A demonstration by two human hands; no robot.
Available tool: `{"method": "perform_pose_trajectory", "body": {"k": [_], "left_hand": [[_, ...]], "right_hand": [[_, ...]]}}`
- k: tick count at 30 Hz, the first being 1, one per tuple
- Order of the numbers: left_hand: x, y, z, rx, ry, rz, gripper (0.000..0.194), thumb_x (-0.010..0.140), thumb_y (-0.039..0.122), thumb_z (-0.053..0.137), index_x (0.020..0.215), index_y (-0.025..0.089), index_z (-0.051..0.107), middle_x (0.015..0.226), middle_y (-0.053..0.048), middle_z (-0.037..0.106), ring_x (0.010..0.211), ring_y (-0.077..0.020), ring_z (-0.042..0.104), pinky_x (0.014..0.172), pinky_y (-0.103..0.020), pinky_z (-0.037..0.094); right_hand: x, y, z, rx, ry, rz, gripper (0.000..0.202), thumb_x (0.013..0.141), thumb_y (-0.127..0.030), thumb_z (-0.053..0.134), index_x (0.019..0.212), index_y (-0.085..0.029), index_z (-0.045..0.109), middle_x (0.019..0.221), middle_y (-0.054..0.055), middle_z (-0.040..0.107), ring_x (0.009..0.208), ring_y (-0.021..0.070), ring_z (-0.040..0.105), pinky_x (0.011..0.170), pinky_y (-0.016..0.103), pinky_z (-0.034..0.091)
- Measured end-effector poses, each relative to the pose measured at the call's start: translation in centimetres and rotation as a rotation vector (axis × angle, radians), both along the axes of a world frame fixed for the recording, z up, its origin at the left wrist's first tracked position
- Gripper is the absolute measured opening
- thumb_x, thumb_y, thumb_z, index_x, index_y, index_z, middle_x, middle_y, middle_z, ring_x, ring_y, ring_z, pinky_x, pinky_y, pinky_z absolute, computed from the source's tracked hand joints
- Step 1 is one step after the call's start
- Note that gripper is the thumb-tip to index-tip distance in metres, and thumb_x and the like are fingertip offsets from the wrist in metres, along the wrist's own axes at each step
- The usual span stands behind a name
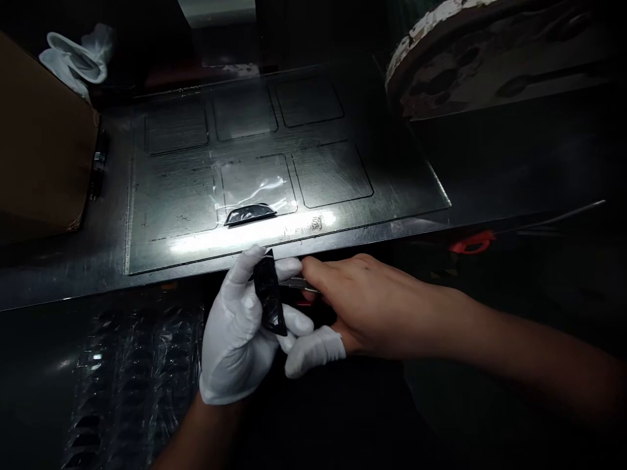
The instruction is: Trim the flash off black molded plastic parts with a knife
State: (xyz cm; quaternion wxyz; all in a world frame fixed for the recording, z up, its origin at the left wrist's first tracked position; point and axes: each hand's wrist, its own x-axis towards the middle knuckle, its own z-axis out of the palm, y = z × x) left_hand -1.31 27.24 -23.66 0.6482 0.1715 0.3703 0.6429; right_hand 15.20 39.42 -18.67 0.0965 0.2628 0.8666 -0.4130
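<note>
My left hand (238, 339), in a white glove, grips a small glossy black plastic piece (269, 294) upright between its fingers. My right hand (355, 303) is bare apart from a white cover on one digit. Its fingers close around a thin metal tool (300, 283) whose tip reaches behind the black piece; most of the tool is hidden, so I cannot make out its kind. Just beyond the hands, a similar black half-moon piece (251, 214) lies on a clear sheet (406, 196) over the metal table.
Lower left stands a clear tray (132, 385) with several rows of dark pieces. A cardboard box (44, 143) borders the table's left side, with a dark pen (98, 166) and white cloth (78, 59) nearby. A worn wheel-like part (490, 62) and red-handled object (473, 242) are at right.
</note>
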Motion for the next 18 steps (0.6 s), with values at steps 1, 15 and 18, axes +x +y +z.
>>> {"method": "perform_pose_trajectory", "body": {"k": [1, 15, 18], "left_hand": [[0.01, 0.03, 0.03, -0.009, 0.005, 0.006, 0.036, 0.096, 0.038, 0.069, 0.132, 0.040, 0.066, 0.129, -0.003, 0.070, 0.063, -0.0116, 0.071, 0.055, -0.030, 0.067], [0.77, 0.37, 0.47, -0.049, -0.026, 0.142, 0.031, 0.096, 0.035, 0.073, 0.127, 0.037, 0.069, 0.117, 0.000, 0.075, 0.075, -0.0089, 0.070, 0.088, -0.030, 0.064], [0.96, 0.27, 0.33, -0.048, -0.022, 0.139, 0.032, 0.097, 0.035, 0.071, 0.129, 0.036, 0.068, 0.119, 0.001, 0.074, 0.076, -0.0082, 0.069, 0.095, -0.033, 0.062]], "right_hand": [[-0.01, -0.03, 0.02, 0.010, -0.010, 0.000, 0.048, 0.080, -0.034, 0.084, 0.117, -0.018, 0.058, 0.099, 0.007, 0.077, 0.081, 0.0255, 0.073, 0.060, 0.029, 0.050], [-0.15, -0.11, -0.59, 0.172, 0.039, 0.000, 0.038, 0.086, -0.042, 0.077, 0.102, -0.021, 0.051, 0.091, 0.002, 0.073, 0.069, 0.0202, 0.068, 0.053, 0.027, 0.039], [-0.14, -0.17, -0.86, 0.215, 0.053, 0.017, 0.038, 0.087, -0.043, 0.076, 0.104, -0.020, 0.052, 0.091, 0.002, 0.074, 0.068, 0.0203, 0.068, 0.052, 0.027, 0.036]]}}
